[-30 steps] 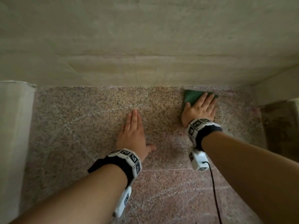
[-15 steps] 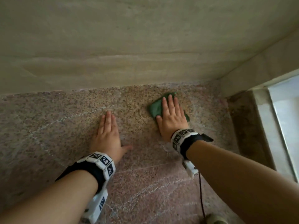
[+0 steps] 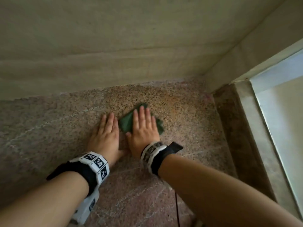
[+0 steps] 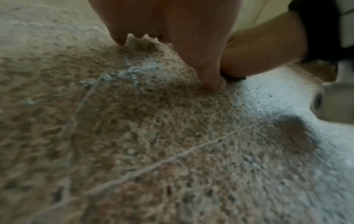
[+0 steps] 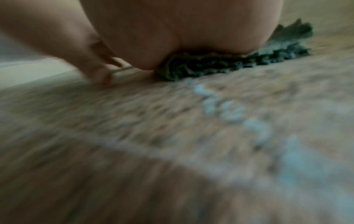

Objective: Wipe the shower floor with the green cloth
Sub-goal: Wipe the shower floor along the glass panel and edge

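Note:
The green cloth [image 3: 127, 123] lies crumpled on the speckled pink granite shower floor [image 3: 188, 122], a little out from the back wall. My right hand [image 3: 144, 128] presses flat on it with straight fingers, and the cloth sticks out on both sides of the palm. In the right wrist view the cloth [image 5: 249, 60] bunches under the heel of the hand [image 5: 182, 30]. My left hand [image 3: 105, 135] rests flat on the bare floor just left of the cloth, its thumb close to the right hand. The left wrist view shows that hand [image 4: 172, 30] with its thumb tip on the floor [image 4: 172, 136].
A beige tiled wall [image 3: 114, 46] rises along the back edge of the floor and meets a side wall [image 3: 254, 51] at the right corner. A dark stone threshold [image 3: 237, 136] and a pale glass door frame [image 3: 270, 128] border the floor on the right. White residue lines [image 4: 191, 151] cross the floor.
My right hand has slid the cloth leftward from the right back corner until it lies beside my left hand. The left hand stays planted while the view has turned right.

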Motion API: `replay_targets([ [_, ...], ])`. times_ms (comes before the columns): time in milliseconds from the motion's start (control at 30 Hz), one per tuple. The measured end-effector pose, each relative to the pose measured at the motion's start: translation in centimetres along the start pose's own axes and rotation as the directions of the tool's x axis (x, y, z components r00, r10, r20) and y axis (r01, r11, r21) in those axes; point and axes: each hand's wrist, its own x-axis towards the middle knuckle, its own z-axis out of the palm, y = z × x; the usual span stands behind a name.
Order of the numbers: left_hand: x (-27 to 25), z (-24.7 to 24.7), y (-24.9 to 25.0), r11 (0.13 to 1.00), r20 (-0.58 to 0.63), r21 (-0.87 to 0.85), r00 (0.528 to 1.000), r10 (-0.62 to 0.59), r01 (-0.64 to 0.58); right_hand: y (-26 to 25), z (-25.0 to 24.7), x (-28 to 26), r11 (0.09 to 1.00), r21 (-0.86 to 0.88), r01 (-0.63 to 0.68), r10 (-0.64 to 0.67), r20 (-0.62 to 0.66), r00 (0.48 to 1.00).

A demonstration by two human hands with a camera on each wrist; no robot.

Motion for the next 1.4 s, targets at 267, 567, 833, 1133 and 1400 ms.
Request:
replay_targets([
  [267, 0.0, 0.0, 0.3, 0.999, 0.06, 0.027, 0.998, -0.033, 0.031, 10.4, -0.8, -2.8, 0.892, 0.17, -0.419, 0.437, -0.082, 0.896],
  [567, 0.1, 0.0, 0.3, 0.999, 0.089, -0.035, 0.996, -0.025, 0.028, 11.1, -3.2, 2.1, 0.734, 0.274, -0.621, 0.665, -0.105, 0.74],
  [833, 0.0, -0.4, 0.4, 1.0, 0.049, -0.02, 0.999, -0.019, 0.02, 1.2, 1.5, -4.3, 0.995, 0.0, 0.105, -0.104, 0.072, 0.992],
  [1133, 0.1, -0.1, 0.5, 0.999, 0.088, -0.017, 0.996, -0.028, 0.029, 15.1, -1.3, -4.0, 0.736, 0.247, -0.63, 0.662, -0.074, 0.746],
  [1400, 0.0, 0.1, 0.1, 0.998, 0.075, -0.059, 0.997, -0.011, 0.016, 5.2, -1.9, 2.2, 0.945, 0.149, -0.292, 0.303, -0.06, 0.951],
])
